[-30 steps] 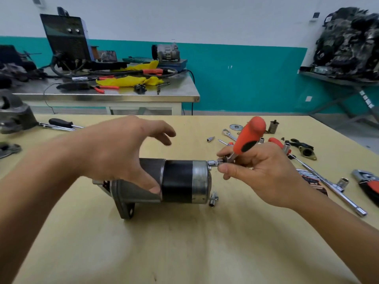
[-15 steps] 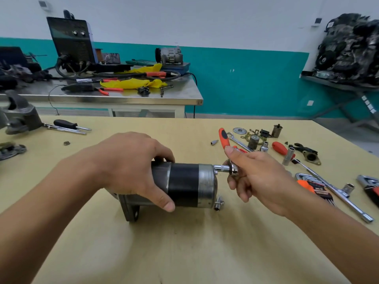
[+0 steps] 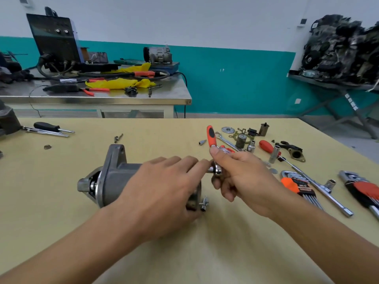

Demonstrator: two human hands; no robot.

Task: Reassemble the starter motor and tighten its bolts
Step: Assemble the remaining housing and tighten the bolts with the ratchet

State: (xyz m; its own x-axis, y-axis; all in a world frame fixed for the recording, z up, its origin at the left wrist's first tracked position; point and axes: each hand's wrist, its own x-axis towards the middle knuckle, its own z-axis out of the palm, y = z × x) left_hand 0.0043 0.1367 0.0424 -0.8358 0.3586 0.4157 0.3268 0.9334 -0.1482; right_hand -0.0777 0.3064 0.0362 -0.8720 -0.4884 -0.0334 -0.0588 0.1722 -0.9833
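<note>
Left hand (image 3: pixel 164 191) wraps over starter motor (image 3: pixel 114 173) and grips its body; motor lies on its side on table (image 3: pixel 61 212). Right hand (image 3: pixel 242 177) grips ratchet (image 3: pixel 211 137), orange handle pointing away, chrome head at motor's right end. Small metal fitting (image 3: pixel 204 203) sits just right of motor. Hex keys (image 3: pixel 295 185) lie further right of motor.
</note>
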